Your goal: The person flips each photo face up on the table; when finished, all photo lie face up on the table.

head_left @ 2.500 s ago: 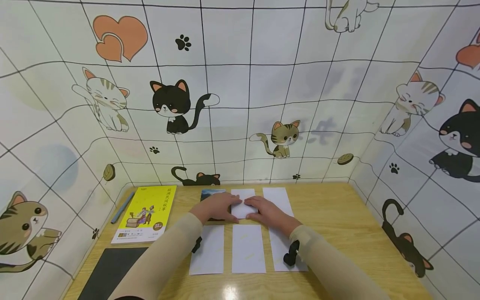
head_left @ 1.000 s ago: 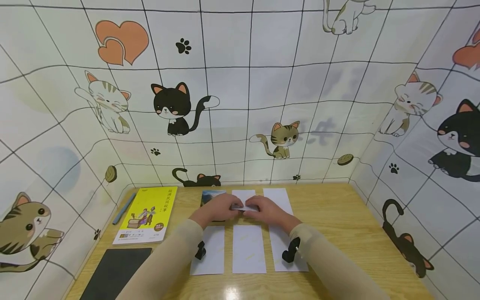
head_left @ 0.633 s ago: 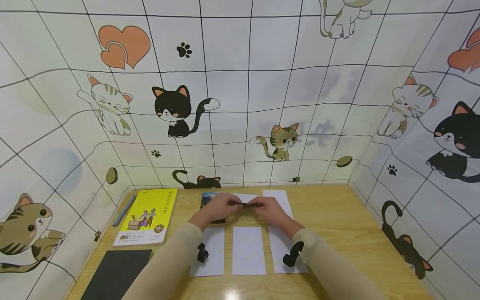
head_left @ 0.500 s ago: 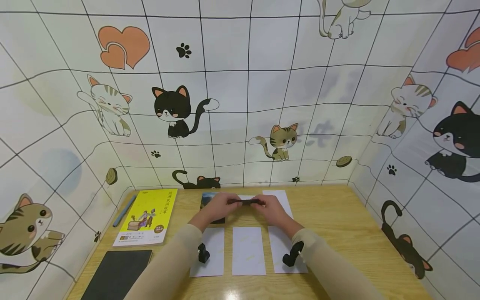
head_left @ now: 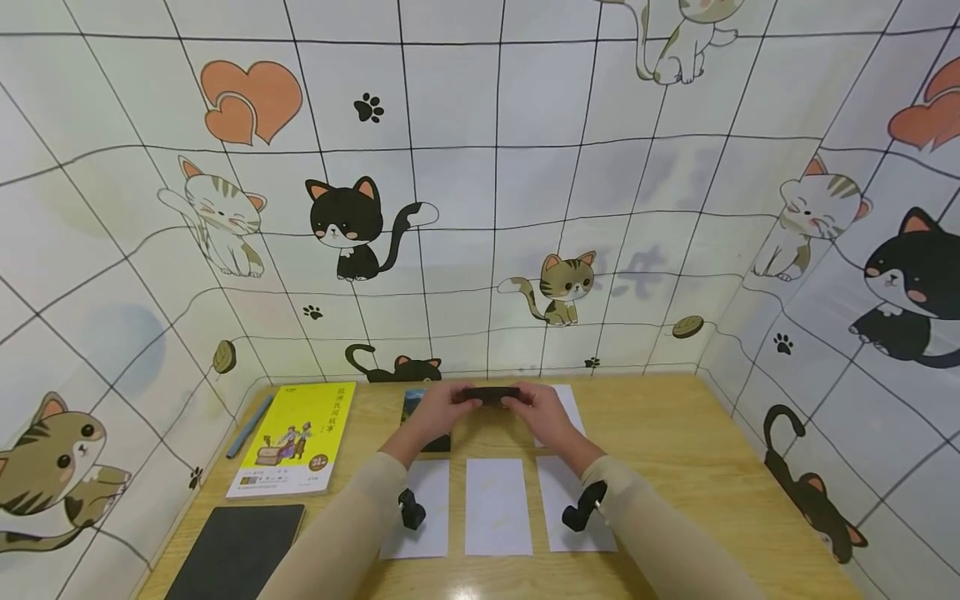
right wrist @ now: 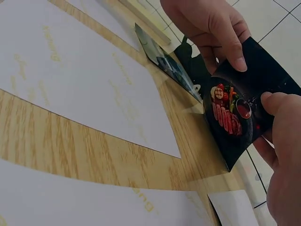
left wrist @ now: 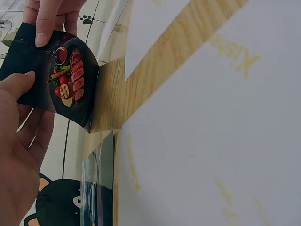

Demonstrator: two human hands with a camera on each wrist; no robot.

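Note:
Both hands hold one photo print (head_left: 491,395) upright at the back middle of the table, its dark picture side toward me. On its face, a plate of sliced steak and vegetables shows in the left wrist view, where the print (left wrist: 59,75) bows slightly. My left hand (head_left: 441,410) pinches one side, thumb on the picture; my right hand (head_left: 547,415) pinches the other side likewise. Left of them a face-up landscape print (head_left: 437,444) is partly hidden by the left hand. White-backed prints lie around: one behind the right hand (head_left: 567,406), and a front row including the middle print (head_left: 498,507).
A yellow book (head_left: 296,433) lies at the back left, with a blue-grey pen (head_left: 250,425) along its left side. In front of it is a black notebook (head_left: 236,550). Cat-patterned cloth walls (head_left: 457,183) close in the table's back and sides.
The middle back print lay flat, white side up, under both hands. Its near edge came up first; now it stands raised between the fingers with the dark picture side showing.

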